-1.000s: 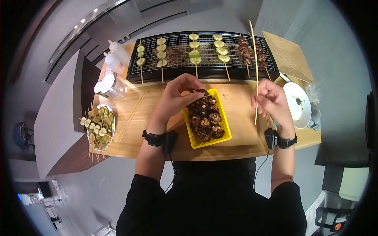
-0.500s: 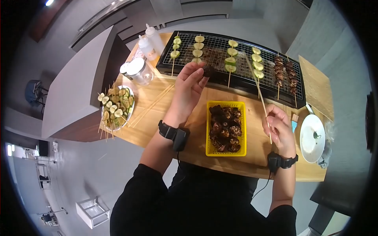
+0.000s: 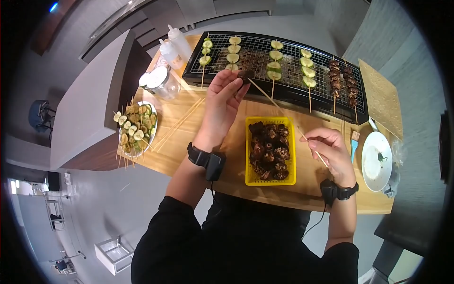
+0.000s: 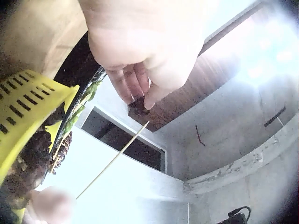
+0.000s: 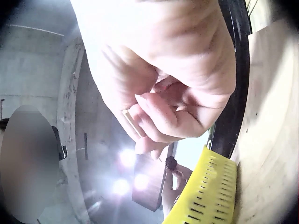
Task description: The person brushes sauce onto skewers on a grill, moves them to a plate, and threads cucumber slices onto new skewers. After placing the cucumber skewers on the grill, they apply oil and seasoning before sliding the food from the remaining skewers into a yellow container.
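The left hand (image 3: 223,103) pinches a dark mushroom-like piece (image 3: 245,76) between thumb and fingers, up near the front of the grill. Over to the right hand (image 3: 334,152), gripping a thin wooden skewer (image 4: 112,159), its tip right at the piece; whether it has pierced it, I cannot tell! Between and below the hands sits the yellow basket (image 3: 270,182), loaded with more dark pieces (image 3: 269,152). Beyond it stretches the grill (image 3: 257,64): four skewers of green-rimmed slices (image 3: 275,55), then two dark skewers (image 3: 335,78) at the right end. Out left, loose sticks (image 3: 182,123) lie by a heaped plate (image 3: 153,137), with jars (image 3: 163,83) and squeeze bottles (image 3: 171,54) behind. Far right, a blue brush (image 3: 353,147) lies beside a white pan (image 3: 376,173).
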The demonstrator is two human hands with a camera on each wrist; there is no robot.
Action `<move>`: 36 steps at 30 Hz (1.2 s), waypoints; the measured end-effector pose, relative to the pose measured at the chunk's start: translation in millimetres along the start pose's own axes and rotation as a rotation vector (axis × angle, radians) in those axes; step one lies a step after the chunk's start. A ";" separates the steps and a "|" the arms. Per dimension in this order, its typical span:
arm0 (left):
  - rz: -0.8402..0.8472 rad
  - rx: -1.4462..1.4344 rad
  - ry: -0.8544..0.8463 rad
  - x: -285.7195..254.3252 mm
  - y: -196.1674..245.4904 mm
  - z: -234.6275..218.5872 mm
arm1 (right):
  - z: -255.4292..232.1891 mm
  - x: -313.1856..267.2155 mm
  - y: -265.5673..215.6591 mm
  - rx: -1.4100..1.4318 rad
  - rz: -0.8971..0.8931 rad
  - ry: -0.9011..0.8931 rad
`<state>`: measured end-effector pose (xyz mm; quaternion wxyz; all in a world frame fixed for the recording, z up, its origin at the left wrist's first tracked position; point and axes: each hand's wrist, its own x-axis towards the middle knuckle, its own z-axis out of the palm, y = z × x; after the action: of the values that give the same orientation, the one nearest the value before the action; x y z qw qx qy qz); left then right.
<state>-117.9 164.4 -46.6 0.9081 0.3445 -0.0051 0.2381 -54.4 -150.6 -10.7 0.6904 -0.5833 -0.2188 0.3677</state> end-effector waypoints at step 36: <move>0.043 0.129 -0.073 -2.8 5.1 11.7 | 4.1 -0.1 0.9 0.010 0.013 0.015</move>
<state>-120.8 159.1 -34.9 0.8779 0.4104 -0.0303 0.2447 -57.7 -148.0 -10.6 0.6925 -0.5840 -0.2078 0.3689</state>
